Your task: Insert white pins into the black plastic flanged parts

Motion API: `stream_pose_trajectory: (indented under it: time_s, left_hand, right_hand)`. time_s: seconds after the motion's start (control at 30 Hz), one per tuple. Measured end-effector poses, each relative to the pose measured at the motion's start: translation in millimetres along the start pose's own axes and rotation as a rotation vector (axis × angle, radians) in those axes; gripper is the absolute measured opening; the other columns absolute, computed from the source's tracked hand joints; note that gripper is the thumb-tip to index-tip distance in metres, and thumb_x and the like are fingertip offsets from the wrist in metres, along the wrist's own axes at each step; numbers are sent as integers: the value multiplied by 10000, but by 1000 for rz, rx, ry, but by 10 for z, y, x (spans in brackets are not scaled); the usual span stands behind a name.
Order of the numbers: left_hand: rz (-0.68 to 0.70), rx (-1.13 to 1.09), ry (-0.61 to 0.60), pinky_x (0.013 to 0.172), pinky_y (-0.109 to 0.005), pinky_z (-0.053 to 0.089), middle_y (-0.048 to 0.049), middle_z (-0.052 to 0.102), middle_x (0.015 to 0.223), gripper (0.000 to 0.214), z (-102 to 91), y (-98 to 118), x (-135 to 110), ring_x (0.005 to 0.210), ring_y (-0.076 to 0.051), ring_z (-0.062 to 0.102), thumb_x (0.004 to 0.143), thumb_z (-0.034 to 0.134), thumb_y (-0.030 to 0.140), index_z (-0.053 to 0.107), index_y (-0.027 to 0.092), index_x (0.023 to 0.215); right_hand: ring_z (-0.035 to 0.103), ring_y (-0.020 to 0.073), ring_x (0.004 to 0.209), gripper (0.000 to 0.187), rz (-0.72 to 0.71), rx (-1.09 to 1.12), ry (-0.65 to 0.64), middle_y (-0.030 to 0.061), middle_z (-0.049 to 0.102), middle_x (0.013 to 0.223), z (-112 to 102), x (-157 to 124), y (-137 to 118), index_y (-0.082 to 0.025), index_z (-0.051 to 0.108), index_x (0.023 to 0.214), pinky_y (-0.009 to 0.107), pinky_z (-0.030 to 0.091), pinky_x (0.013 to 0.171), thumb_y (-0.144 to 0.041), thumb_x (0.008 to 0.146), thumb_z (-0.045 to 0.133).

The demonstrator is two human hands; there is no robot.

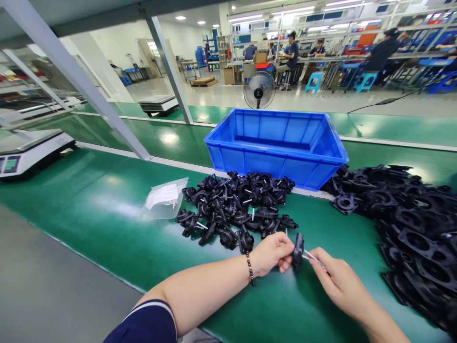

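My left hand, with a beaded bracelet at the wrist, pinches a black plastic housing part on edge above the green bench. On the part's other side, my right hand is closed on thin silvery pins. Their front ends reach the face of the part; I cannot tell how deep they sit. Just beyond my left hand lies a pile of similar black parts, several with a pin sticking out. Left of the pile is a clear plastic bag with white pins inside.
A large blue crate stands behind the pile. Flat black flanged parts are heaped at the right. A weighing scale sits at the left, near a slanted metal post. Beyond are a fan and seated people.
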State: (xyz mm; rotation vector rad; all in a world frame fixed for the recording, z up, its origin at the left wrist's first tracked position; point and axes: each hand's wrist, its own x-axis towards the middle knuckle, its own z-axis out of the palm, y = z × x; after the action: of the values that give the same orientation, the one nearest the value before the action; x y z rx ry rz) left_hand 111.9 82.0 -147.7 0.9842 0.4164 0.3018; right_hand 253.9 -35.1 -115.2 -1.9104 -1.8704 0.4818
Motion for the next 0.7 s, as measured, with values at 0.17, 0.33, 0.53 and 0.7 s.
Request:
stream_pose_trajectory:
  time_s: [0.17, 0.33, 0.53, 0.7]
  left_hand:
    - [58, 129, 43, 351, -171, 324, 54, 455, 483, 511, 40, 9, -21, 373, -60, 399, 612, 644, 555, 414, 139, 799]
    - [177, 410, 116, 428, -173, 268, 57, 401, 505, 305, 69, 40, -86, 434, -39, 330, 680, 603, 381, 458, 124, 759]
    - [293, 786, 125, 506, -176, 288, 59, 400, 522, 228, 90, 53, -179, 490, -45, 351, 713, 603, 322, 524, 126, 798]
    - [332, 804, 115, 522, -176, 296, 52, 405, 531, 255, 82, 40, -170, 504, -51, 364, 718, 607, 355, 535, 127, 804]
  right_hand:
    - [467, 77, 552, 392, 32, 64, 63, 21, 515, 624, -58, -1, 90, -161, 499, 753, 178, 366, 550, -434, 902, 261]
    - [566, 118, 831, 406, 130, 142, 381, 62, 604, 920, -72, -15, 208, -159, 620, 979, 168, 432, 719, -465, 853, 385]
    - [528, 93, 624, 478, 146, 249, 29, 35, 565, 672, -51, 43, 71, -143, 607, 848, 166, 413, 598, -532, 849, 328]
    - [473, 87, 570, 518, 193, 204, -54, 24, 510, 602, -23, 63, 54, -143, 555, 771, 174, 360, 548, -553, 862, 252]
